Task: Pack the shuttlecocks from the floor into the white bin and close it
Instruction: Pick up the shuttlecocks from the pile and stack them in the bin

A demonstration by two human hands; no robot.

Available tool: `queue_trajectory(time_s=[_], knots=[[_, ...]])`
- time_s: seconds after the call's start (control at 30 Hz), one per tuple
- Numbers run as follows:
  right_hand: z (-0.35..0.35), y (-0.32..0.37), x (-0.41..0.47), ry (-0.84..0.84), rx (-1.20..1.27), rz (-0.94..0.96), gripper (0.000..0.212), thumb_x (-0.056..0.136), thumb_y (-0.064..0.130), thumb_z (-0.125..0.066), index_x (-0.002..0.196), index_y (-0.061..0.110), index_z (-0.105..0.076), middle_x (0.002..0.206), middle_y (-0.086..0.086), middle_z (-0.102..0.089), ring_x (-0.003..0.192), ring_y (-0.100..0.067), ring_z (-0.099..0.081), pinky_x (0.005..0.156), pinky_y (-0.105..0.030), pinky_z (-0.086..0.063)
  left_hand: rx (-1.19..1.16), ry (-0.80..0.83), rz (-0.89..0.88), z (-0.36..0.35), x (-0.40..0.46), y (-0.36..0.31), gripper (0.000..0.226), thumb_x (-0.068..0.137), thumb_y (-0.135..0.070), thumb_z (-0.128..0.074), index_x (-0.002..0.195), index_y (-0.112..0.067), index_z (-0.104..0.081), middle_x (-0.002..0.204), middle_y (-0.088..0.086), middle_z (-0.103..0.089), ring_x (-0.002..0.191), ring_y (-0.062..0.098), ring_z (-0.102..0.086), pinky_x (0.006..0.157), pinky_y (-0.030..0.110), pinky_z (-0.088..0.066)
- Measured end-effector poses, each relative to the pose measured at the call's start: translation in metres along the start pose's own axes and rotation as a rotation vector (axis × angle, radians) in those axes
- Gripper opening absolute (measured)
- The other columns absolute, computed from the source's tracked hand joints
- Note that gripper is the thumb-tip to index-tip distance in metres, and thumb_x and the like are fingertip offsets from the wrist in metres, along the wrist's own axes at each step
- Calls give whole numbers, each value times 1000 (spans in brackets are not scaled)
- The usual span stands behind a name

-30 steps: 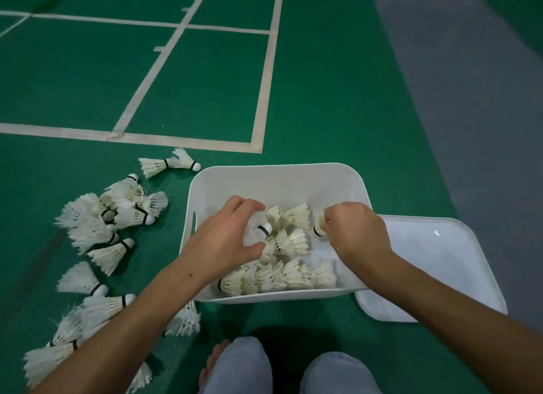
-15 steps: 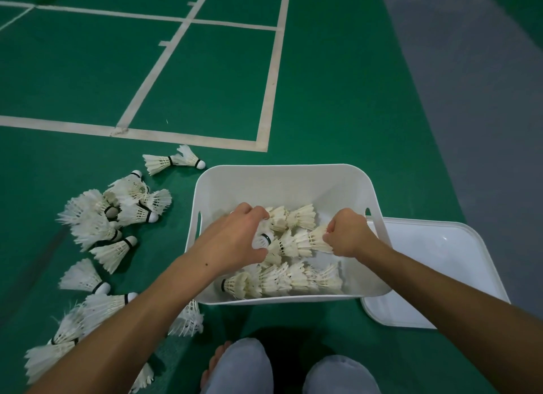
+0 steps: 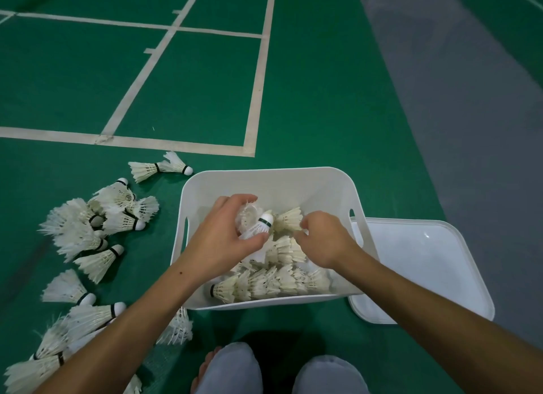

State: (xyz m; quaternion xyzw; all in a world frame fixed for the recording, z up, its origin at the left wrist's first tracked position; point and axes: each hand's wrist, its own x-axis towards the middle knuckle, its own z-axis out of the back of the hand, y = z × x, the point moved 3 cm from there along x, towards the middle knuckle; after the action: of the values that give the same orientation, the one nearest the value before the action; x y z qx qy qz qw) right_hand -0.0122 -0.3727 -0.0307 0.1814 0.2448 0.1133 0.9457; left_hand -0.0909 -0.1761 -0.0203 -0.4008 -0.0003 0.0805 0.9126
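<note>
Shuttlecock (image 3: 258, 226) now raised in gripping left hand (image 3: 219, 237) over white bin (image 3: 264, 179); right hand (image 3: 323, 240) apparently pinching feathers.

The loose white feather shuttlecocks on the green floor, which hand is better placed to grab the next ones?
Left. The loose white feather shuttlecocks lie piled on the left hand's side of the white plastic bin. The right hand is over the far side, near the white lid.
</note>
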Motion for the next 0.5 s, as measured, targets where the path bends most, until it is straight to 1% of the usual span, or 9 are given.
queue_trajectory(time_s=[0.03, 0.07, 0.13, 0.17, 0.2, 0.27, 0.37, 0.43, 0.5], knots=[[1, 5, -8, 21, 102, 15, 34, 105, 28, -56, 110, -2, -71, 106, -16, -76, 98, -35, -73, 84, -44, -60, -57, -24, 3, 1, 0, 0, 68, 84, -47, -81, 144, -40, -50, 132, -14, -51, 87, -1, -63, 85, 35, -57], [0, 9, -16, 83, 283, -1, 36, 107, 29, -54, 111, -2, -71, 106, -18, -76, 98, -36, -74, 88, -49, -61, -126, -43, 10, 1, 0, 0, 64, 82, -48, -82, 139, -43, -53, 130, -14, -53, 88, 2, -66, 85, 38, -59], [-6, 17, -30, 299, 754, -114, 35, 109, 33, -53, 114, 2, -69, 105, -18, -77, 95, -34, -76, 87, -50, -64, -275, -68, 39, 0, 0, 0, 56, 77, -49, -82, 126, -48, -55, 124, -9, -59, 87, 13, -71, 80, 44, -63], [-11, 20, -36, 406, 953, -170, 35, 109, 34, -53, 117, 3, -67, 106, -19, -78, 96, -34, -77, 87, -49, -64, -328, -83, 48, -2, 0, -1, 53, 76, -50, -82, 122, -48, -56, 121, -6, -62, 87, 16, -72, 79, 44, -63], [-15, 21, -38, 479, 1092, -200, 36, 109, 35, -53, 121, 4, -65, 108, -20, -78, 99, -35, -77, 87, -49, -64, -362, -103, 48, -3, -1, -3, 51, 76, -48, -82, 119, -48, -56, 120, -4, -64, 88, 17, -72, 79, 43, -63], [-17, 21, -39, 528, 1278, -224, 36, 108, 33, -56, 127, 4, -65, 112, -21, -77, 102, -35, -76, 91, -50, -62, -416, -144, 28, -4, -2, -7, 49, 79, -43, -83, 120, -44, -57, 119, -1, -64, 89, 19, -72, 76, 38, -62], [-11, 20, -34, 499, 1484, -248, 28, 101, 22, -68, 117, -1, -71, 101, -18, -74, 94, -32, -73, 88, -44, -63, -446, -195, -4, -1, -2, -12, 49, 85, -35, -84, 124, -39, -55, 123, -3, -63, 88, 19, -70, 73, 32, -57], [-4, 19, -31, 483, 1567, -240, 27, 97, 12, -71, 119, -4, -70, 96, -14, -72, 88, -26, -71, 86, -39, -63, -423, -198, -31, 0, -1, -15, 51, 86, -36, -85, 126, -37, -54, 123, -5, -64, 91, 18, -69, 76, 35, -58], [4, 16, -27, 467, 1583, -222, 31, 97, 5, -68, 126, -4, -69, 102, -13, -74, 87, -21, -71, 85, -35, -64, -435, -167, -31, 1, 1, -16, 59, 82, -38, -90, 129, -37, -54, 125, -5, -64, 97, 16, -72, 84, 37, -63]])
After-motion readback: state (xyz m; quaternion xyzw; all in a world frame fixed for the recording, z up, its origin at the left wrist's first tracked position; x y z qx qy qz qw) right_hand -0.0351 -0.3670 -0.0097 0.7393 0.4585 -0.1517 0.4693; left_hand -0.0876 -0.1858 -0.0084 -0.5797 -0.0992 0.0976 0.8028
